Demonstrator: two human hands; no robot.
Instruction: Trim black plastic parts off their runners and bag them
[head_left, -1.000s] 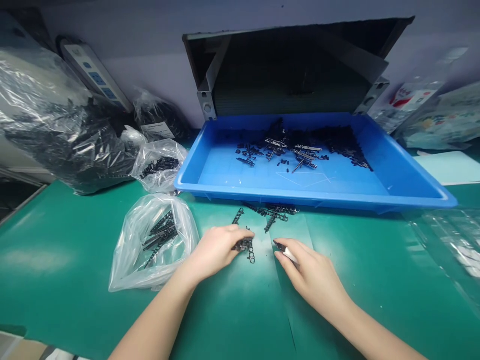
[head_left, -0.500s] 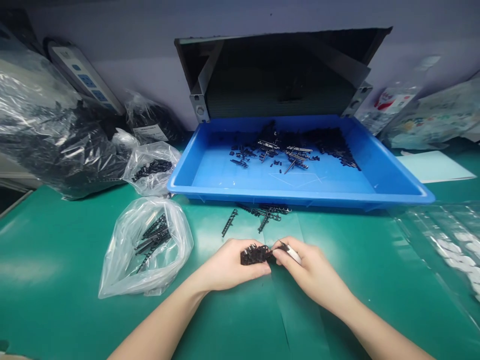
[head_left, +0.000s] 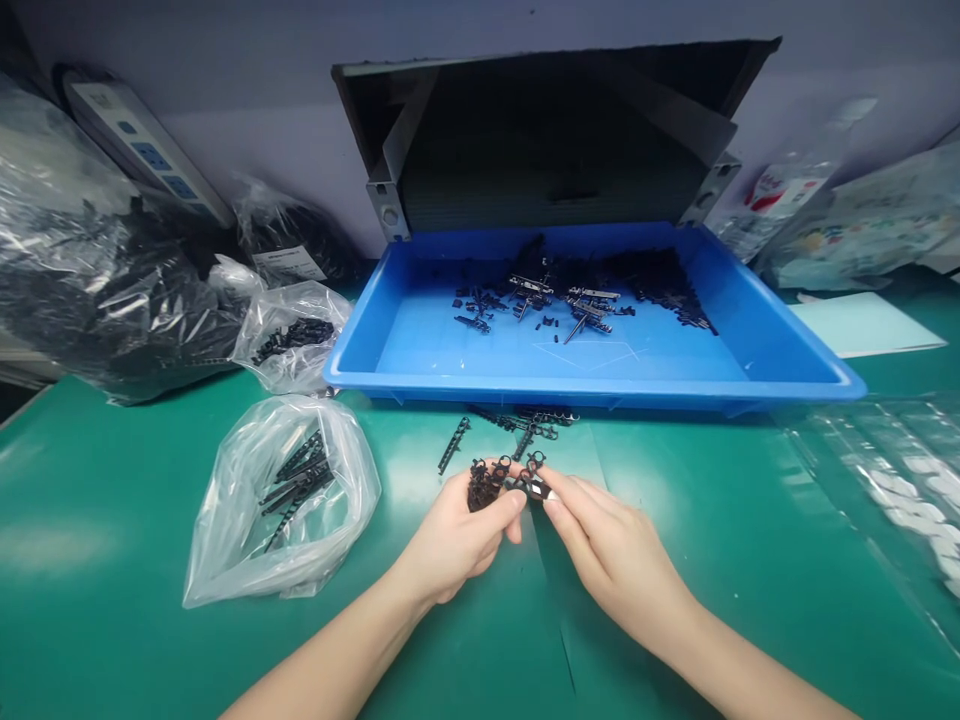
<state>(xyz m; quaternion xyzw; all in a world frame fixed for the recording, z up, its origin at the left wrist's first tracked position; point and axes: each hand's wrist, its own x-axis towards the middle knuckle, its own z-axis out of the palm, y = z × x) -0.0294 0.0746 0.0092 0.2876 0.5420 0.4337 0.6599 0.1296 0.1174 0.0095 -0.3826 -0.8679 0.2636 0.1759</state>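
Note:
My left hand (head_left: 469,530) is closed around a bunch of small black plastic parts (head_left: 486,487), some with ring-shaped ends sticking up. Close beside it, my right hand (head_left: 607,525) pinches a dark piece with a small white patch (head_left: 537,488) between thumb and fingers, touching the parts at the left fingertips. Beyond the hands, several black toothed strips (head_left: 525,425) lie on the green table, with one separate strip (head_left: 454,445) to their left. An open clear bag (head_left: 352,500) with more black strips inside is left of my left hand.
A blue tray (head_left: 600,390) holding black parts stands behind the hands. At the left are a smaller bag (head_left: 292,345), a large bag (head_left: 112,290) and a power strip (head_left: 142,145). Rightward are a clear blister tray (head_left: 885,480), pale paper (head_left: 870,325) and a bottle (head_left: 784,190).
My left hand has turned, its thumb now over the parts, and ringed ends show above the fingers. The white item in my right hand is now mostly hidden. The view has shifted slightly.

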